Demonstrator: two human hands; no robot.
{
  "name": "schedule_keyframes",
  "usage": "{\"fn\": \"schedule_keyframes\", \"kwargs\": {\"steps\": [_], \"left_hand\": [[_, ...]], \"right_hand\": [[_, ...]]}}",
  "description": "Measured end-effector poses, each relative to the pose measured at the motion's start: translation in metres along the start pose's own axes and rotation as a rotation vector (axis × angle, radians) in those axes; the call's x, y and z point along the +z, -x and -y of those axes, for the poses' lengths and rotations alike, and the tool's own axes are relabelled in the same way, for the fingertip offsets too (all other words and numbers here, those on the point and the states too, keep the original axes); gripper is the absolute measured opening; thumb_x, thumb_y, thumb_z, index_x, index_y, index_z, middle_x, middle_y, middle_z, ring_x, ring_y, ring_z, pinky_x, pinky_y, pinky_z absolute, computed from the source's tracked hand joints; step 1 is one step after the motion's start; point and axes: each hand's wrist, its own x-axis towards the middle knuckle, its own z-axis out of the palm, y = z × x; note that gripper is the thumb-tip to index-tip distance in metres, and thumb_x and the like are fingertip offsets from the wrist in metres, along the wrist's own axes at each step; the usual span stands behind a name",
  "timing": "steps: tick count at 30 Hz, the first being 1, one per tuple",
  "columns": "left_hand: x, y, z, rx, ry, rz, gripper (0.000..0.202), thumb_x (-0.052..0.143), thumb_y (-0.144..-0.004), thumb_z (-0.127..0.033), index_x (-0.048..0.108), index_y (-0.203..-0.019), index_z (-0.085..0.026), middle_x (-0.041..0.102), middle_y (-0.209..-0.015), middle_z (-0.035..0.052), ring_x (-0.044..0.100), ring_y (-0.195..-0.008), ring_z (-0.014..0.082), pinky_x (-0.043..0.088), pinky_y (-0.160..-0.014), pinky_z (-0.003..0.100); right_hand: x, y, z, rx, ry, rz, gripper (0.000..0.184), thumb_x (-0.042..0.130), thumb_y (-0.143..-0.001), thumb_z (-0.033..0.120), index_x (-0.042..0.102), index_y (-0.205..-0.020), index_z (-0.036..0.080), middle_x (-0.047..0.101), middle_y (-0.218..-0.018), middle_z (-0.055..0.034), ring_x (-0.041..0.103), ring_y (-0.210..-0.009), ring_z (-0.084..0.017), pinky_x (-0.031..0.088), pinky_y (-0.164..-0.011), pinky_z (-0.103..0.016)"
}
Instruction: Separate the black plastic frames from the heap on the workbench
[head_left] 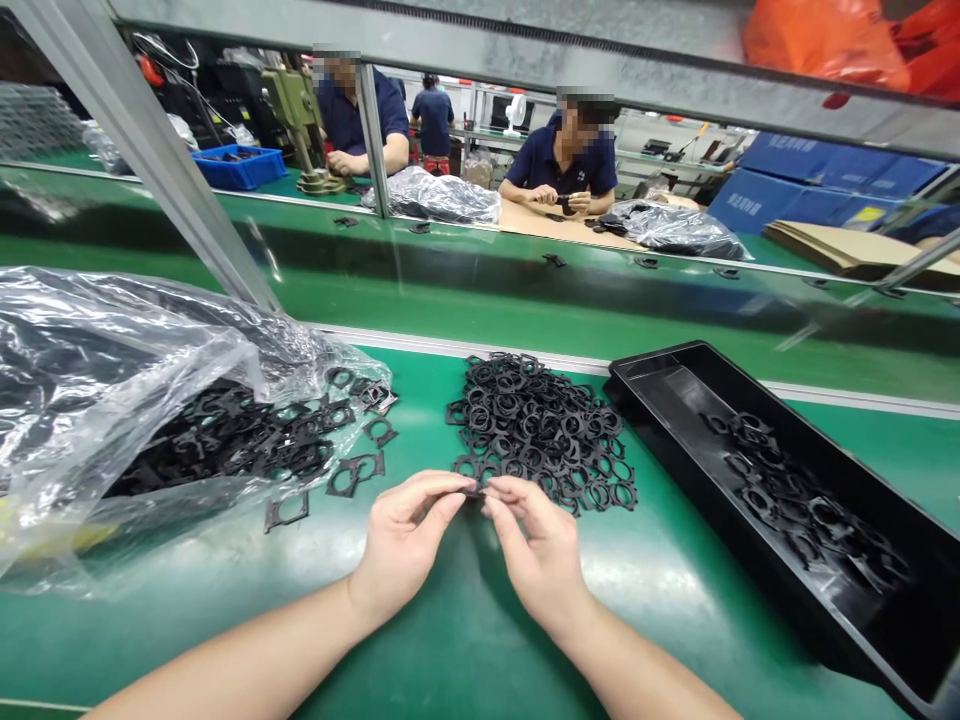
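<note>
My left hand point(405, 535) and my right hand point(541, 545) meet above the green table point(465, 640), both closed. Between their thumbs and fingers they pinch a small black part point(474, 493), seen edge-on and mostly covered by the fingertips. Just beyond the hands lies a heap of black ring-shaped plastic parts point(540, 420). Left of it, a clear plastic bag point(127, 400) spills flat black pieces with large round openings point(247, 440); a few lie loose on the table near my left hand.
At the right, a long black tray point(660, 440) holds several black parts point(810, 510). A metal post point(172, 150) rises at the left. Beyond a green conveyor point(450, 280) with scattered parts, people work at another bench. An overhead beam point(525, 45) spans the top.
</note>
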Motion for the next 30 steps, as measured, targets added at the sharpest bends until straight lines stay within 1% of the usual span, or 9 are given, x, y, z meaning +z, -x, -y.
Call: {"fn": "schedule_keyframes", "kwargs": {"steps": [4,6,10,12,15,18,20,24,30], "left_hand": [[-0.002,-0.002,0.003,0.176,-0.109,-0.042,0.018,0.061,-0.08,-0.01,0.071,-0.089,-0.023,0.072,-0.091,0.0047,0.067,-0.087,0.019,0.054,-0.081,0.032],[-0.002,-0.002,0.004,0.289,-0.174,0.018,0.026,0.059,-0.079,-0.006,0.071,-0.092,-0.026,0.073,-0.091,0.0037,0.066,-0.09,0.0196,0.054,-0.083,0.034],[-0.003,0.001,0.005,0.427,-0.244,0.166,0.033,0.057,-0.079,-0.003,0.07,-0.096,-0.028,0.072,-0.094,0.0034,0.065,-0.096,0.0199,0.053,-0.084,0.034],[-0.004,0.001,0.004,0.363,-0.245,0.137,0.029,0.06,-0.078,-0.005,0.07,-0.095,-0.026,0.07,-0.102,0.0051,0.063,-0.098,0.0197,0.052,-0.086,0.034],[-0.004,-0.004,0.001,0.111,-0.129,0.054,0.02,0.063,-0.078,-0.015,0.068,-0.096,-0.021,0.066,-0.106,0.0081,0.062,-0.096,0.0202,0.054,-0.081,0.032],[-0.004,-0.013,-0.001,-0.227,0.066,0.103,0.013,0.067,-0.074,-0.024,0.067,-0.084,-0.015,0.067,-0.079,0.005,0.063,-0.071,0.0159,0.054,-0.064,0.025],[-0.005,-0.018,-0.002,-0.382,0.164,0.144,0.015,0.071,-0.07,-0.026,0.066,-0.074,-0.013,0.063,-0.064,0.0012,0.058,-0.058,0.012,0.05,-0.058,0.022],[-0.006,-0.022,-0.003,-0.461,0.236,0.132,0.018,0.076,-0.064,-0.026,0.067,-0.07,-0.012,0.061,-0.061,-0.0001,0.054,-0.057,0.0095,0.045,-0.057,0.019],[-0.004,-0.022,-0.005,-0.484,0.278,0.139,0.02,0.078,-0.062,-0.027,0.067,-0.066,-0.011,0.06,-0.057,-0.0009,0.051,-0.055,0.0084,0.041,-0.055,0.018]], "right_hand": [[0.001,-0.004,0.001,0.343,-0.316,0.113,0.023,0.055,-0.086,0.035,0.064,-0.084,0.014,0.067,-0.073,-0.0057,0.065,-0.065,-0.016,0.056,-0.063,-0.028],[0.001,-0.007,0.003,0.475,-0.51,0.187,0.03,0.058,-0.083,0.041,0.064,-0.077,0.013,0.066,-0.066,-0.005,0.063,-0.06,-0.015,0.054,-0.059,-0.028],[0.0,-0.01,0.002,0.527,-0.657,0.173,0.027,0.066,-0.078,0.039,0.062,-0.07,0.013,0.062,-0.059,-0.0012,0.059,-0.053,-0.011,0.051,-0.057,-0.025],[-0.001,-0.011,0.001,0.505,-0.615,0.143,0.026,0.067,-0.077,0.038,0.063,-0.07,0.013,0.062,-0.057,-0.0002,0.058,-0.052,-0.01,0.05,-0.056,-0.023],[-0.003,-0.012,0.0,0.486,-0.514,0.138,0.026,0.066,-0.077,0.04,0.066,-0.076,0.014,0.064,-0.058,-0.0008,0.059,-0.051,-0.01,0.051,-0.055,-0.023],[-0.005,-0.014,0.001,0.453,-0.43,0.166,0.026,0.064,-0.078,0.04,0.067,-0.077,0.014,0.065,-0.062,-0.0022,0.06,-0.054,-0.012,0.052,-0.057,-0.025],[-0.007,-0.015,0.0,0.391,-0.374,0.157,0.021,0.064,-0.079,0.035,0.068,-0.08,0.015,0.066,-0.07,-0.0035,0.061,-0.062,-0.013,0.052,-0.062,-0.025],[-0.01,-0.017,-0.006,0.31,-0.28,0.081,0.01,0.068,-0.074,0.024,0.067,-0.08,0.017,0.063,-0.078,-0.0027,0.059,-0.07,-0.013,0.049,-0.066,-0.024],[-0.011,-0.018,-0.009,0.409,-0.364,0.131,0.009,0.07,-0.072,0.025,0.067,-0.075,0.017,0.064,-0.068,-0.0011,0.057,-0.063,-0.012,0.047,-0.062,-0.024]]}}
